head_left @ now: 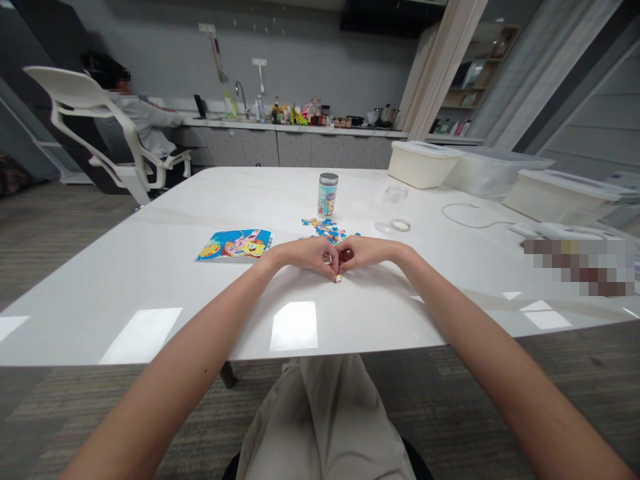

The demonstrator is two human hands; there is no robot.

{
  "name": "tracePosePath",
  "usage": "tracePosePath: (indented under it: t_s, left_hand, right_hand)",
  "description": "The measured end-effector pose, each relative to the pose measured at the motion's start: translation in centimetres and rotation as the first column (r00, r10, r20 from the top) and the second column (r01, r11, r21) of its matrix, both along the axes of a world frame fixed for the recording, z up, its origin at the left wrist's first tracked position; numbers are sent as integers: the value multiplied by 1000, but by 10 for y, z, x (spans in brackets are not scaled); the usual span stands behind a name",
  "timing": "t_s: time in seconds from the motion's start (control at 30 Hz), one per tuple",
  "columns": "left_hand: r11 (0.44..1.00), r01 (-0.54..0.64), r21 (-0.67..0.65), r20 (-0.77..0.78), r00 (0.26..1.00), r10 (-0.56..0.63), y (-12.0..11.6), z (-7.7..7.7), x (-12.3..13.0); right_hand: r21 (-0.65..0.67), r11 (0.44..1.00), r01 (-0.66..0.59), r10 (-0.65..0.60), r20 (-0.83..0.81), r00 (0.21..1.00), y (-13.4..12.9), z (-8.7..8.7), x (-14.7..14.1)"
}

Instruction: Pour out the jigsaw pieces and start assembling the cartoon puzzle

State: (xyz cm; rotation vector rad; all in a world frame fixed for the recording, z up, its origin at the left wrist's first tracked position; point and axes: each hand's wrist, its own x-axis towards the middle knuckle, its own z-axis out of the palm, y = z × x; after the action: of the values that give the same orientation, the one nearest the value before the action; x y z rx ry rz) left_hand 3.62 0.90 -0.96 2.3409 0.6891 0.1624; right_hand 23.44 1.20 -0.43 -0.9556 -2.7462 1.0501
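Observation:
My left hand (313, 255) and my right hand (366, 251) meet over the white table, fingertips together. Both are closed in a pinch on a small puzzle piece (339, 279), pale with some yellow, at the tabletop. Whether it is one piece or two joined is too small to tell. Just beyond my fingers lies a loose heap of puzzle pieces (327, 230), mostly blue and yellow, partly hidden by my hands. A cartoon picture sheet (235, 245) lies left of my left hand. Behind the heap stands a cartoon-printed can (328, 197) with a silver lid.
Right of the can are a clear container (395, 195) and a round lid (401, 225). Lidded bins (425, 163) line the table's right side, with a white cable (463, 217) nearby. A person (150, 123) sits at the back counter beside a white chair (120, 133).

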Motion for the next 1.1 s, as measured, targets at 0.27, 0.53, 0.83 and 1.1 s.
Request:
tracePosePath:
  t_s: [0.27,0.53,0.83,1.1]
  left_hand:
    - [999,52,-14,18,999,-51,-1,0,-1]
    - [996,48,73,6,999,-49,-1,4,-4]
    - [998,58,40,2,998,-58,-2,3,-5]
    - [997,67,-45,14,998,-66,-3,4,-3]
  right_hand:
    - [-22,1000,0,0,21,1000,-3,5,-2]
    - [-26,1000,-9,10,24,1000,-3,5,-2]
    - [-28,1000,-2,3,31,999,-4,6,-3]
    - [-67,998,9,-9,10,1000,-3,4,-1]
